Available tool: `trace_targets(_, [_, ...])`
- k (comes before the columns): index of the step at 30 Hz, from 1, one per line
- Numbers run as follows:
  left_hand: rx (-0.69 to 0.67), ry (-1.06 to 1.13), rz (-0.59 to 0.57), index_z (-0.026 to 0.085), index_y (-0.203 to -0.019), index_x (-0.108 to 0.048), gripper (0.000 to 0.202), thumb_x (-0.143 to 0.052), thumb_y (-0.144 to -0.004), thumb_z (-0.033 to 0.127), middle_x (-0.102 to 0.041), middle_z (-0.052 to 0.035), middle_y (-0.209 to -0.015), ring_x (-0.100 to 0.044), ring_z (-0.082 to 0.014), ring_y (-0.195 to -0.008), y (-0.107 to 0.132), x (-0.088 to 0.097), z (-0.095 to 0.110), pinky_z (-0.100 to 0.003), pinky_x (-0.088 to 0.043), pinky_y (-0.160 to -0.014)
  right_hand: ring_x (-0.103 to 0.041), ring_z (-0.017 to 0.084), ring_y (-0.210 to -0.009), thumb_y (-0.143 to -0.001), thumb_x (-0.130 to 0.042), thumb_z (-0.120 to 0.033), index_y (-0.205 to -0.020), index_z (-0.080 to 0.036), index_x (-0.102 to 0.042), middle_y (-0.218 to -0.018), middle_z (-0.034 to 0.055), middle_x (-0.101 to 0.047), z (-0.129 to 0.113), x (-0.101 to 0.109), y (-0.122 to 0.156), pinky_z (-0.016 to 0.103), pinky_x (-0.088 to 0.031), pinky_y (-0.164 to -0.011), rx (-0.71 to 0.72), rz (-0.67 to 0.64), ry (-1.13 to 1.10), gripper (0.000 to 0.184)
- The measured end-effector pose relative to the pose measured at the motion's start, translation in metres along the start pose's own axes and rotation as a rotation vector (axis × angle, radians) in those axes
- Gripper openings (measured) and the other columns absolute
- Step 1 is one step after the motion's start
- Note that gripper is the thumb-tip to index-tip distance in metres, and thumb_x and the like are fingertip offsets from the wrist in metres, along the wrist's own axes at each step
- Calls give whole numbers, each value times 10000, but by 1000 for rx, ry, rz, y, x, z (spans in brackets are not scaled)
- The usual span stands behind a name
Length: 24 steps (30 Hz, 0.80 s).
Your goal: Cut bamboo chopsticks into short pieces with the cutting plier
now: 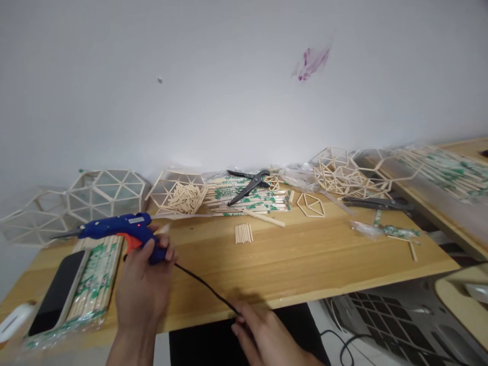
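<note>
My left hand (147,274) is wrapped round the handle of a blue hot glue gun (116,227), held above the table's left side. Its metal nozzle points left, its trigger is orange, and a small red light glows on the body. A black power cord (204,284) runs from the handle to the table's front edge. There my right hand (263,333) pinches the cord between thumb and fingers. Beyond the hands, a row of short cut sticks (244,233) lies on the wooden table (305,259).
Stick-built lattice frames (109,193) line the wall, one holding a heap of short sticks (185,198). Cutting pliers (249,185) rest on wrapped chopsticks (267,202). A second dark tool (375,203) lies right. A phone (59,292) sits left, beside a white case (14,321).
</note>
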State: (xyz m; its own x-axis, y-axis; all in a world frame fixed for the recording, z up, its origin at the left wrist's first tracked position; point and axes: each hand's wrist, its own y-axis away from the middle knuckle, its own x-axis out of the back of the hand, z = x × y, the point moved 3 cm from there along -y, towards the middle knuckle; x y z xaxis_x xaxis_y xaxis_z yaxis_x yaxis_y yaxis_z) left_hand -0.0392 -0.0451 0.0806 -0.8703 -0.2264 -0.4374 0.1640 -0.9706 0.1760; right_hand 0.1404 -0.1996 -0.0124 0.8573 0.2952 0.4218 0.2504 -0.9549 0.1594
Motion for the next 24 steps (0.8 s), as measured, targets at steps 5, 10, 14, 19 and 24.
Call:
trace_targets(5, [-68,-38,21,190,-992,-714,347,-838,-669,220,-644,0,-828,-587,-100,-688,6,7,2,-177,-502,-553,-731,249,-961,-997,-436,-221,-1267,-201,-590,-1083,129,-743,6,5,9,362,-578,-846,50,24,49,311])
trace_targets(10, [-134,-240,67,251,-1073,-715,437,-877,-669,270,-740,-32,-1060,-703,-185,-842,20,10,11,-199,-538,-528,-746,187,-840,-1045,-356,-239,-1211,-193,-498,-1021,105,-750,13,7,14,267,-564,-748,26,-38,-27,223])
trace_targets(14, [-199,-311,102,249,-1043,-700,382,-862,-699,281,-733,-3,-1011,-651,-109,-700,29,10,17,-144,-475,-462,-740,180,-812,-1059,-354,-278,-1094,-205,-490,-960,89,-749,10,11,14,249,-539,-724,-27,-93,6,158])
trace_targets(19, [-281,-400,220,246,-1008,-663,340,-843,-722,214,-644,49,-837,-574,-65,-631,31,14,13,-135,-500,-534,-730,230,-900,-1003,-495,-282,-1114,-205,-579,-997,96,-756,-4,18,14,298,-544,-788,-64,-110,100,159])
trace_targets(24, [-282,-353,186,211,-953,-697,329,-879,-690,286,-634,16,-867,-573,-97,-672,17,17,8,-157,-449,-461,-701,160,-808,-1059,-407,-336,-1097,-183,-664,-969,80,-744,-8,16,11,259,-550,-752,-13,-108,-87,302])
